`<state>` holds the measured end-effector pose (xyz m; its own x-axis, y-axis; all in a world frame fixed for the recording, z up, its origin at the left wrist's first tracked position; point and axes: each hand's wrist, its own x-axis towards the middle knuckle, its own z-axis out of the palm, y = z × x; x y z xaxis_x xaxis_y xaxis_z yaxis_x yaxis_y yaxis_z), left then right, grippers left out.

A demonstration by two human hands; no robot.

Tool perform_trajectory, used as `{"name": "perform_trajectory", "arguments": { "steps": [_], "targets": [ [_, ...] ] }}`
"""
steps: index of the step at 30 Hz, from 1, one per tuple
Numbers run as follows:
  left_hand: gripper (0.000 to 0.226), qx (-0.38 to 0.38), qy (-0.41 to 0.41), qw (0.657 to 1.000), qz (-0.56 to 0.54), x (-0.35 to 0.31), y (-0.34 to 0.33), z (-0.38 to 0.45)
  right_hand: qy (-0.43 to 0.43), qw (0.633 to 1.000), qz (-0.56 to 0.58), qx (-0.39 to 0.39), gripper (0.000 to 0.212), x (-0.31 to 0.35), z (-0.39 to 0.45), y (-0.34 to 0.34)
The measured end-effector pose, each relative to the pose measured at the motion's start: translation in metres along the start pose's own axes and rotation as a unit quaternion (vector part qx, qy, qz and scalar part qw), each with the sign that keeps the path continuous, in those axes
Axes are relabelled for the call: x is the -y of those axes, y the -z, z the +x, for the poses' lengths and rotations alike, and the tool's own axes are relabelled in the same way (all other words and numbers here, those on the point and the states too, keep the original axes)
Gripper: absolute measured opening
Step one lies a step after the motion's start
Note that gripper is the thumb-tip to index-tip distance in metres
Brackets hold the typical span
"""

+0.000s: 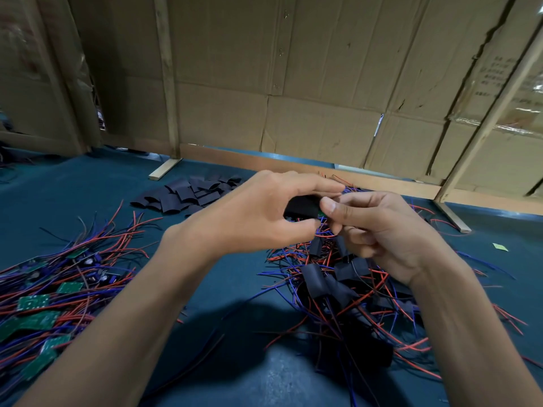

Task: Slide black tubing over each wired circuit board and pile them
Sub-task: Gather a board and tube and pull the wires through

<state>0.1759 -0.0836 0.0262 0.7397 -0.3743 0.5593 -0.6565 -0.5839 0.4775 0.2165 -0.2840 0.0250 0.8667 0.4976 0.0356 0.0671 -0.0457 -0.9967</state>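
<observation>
Left hand point(258, 212) pinches the flat black tubing sleeve point(302, 206); right hand point(379, 227) pinches the green wired circuit board point(322, 213) at its mouth — keep the sleeve open, feed the board straight — wires trailing behind

Cardboard wall point(293, 69), green scrap point(500, 246)

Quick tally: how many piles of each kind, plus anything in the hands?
Pile of bare wired boards: 1
Pile of empty black tubing: 1
Pile of sleeved boards: 1
Tubing piece held between left hand and right hand: 1
Total: 4
</observation>
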Motion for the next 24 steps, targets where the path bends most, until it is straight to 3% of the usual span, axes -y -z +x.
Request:
{"name": "perform_trajectory", "arguments": {
  "steps": [4,8,11,13,15,17,19,21,22,24],
  "targets": [
    [0.071,0.007,0.011,1.000,-0.013,-0.003,-0.005,0.000,-0.017,0.998,0.030,-0.045,0.037,-0.003,0.005,-0.002],
    [0.080,0.004,0.033,0.999,-0.037,-0.008,-0.007,0.001,-0.028,0.998,0.061,-0.016,0.041,-0.004,0.004,-0.006],
    [0.088,0.048,0.061,0.996,-0.049,-0.017,-0.012,-0.001,-0.016,0.998,0.063,0.000,0.030,0.003,0.000,-0.009],
    [0.096,0.055,0.088,0.994,-0.038,-0.022,-0.018,-0.006,-0.020,0.999,0.005,-0.042,0.022,0.009,-0.003,-0.008],
    [0.094,0.017,0.150,0.988,0.021,-0.017,-0.012,-0.015,-0.016,0.990,-0.045,-0.132,0.017,0.013,-0.005,0.007],
    [0.085,0.031,0.280,0.938,0.203,0.000,0.005,-0.035,-0.006,0.975,-0.067,-0.212,0.016,0.015,-0.008,0.033],
    [0.081,0.101,0.444,0.812,0.364,0.023,0.025,-0.069,-0.013,0.963,-0.075,-0.258,0.014,0.013,-0.012,0.059],
    [0.086,0.125,0.580,0.706,0.388,0.039,0.040,-0.112,-0.042,0.953,-0.099,-0.282,0.017,0.006,-0.012,0.079],
    [0.087,0.113,0.627,0.679,0.365,0.045,0.042,-0.133,-0.057,0.948,-0.122,-0.289,0.021,0.002,-0.010,0.086],
    [0.087,0.084,0.677,0.659,0.315,0.050,0.036,-0.167,-0.081,0.932,-0.173,-0.308,0.024,-0.005,-0.005,0.092]
  ]
}}
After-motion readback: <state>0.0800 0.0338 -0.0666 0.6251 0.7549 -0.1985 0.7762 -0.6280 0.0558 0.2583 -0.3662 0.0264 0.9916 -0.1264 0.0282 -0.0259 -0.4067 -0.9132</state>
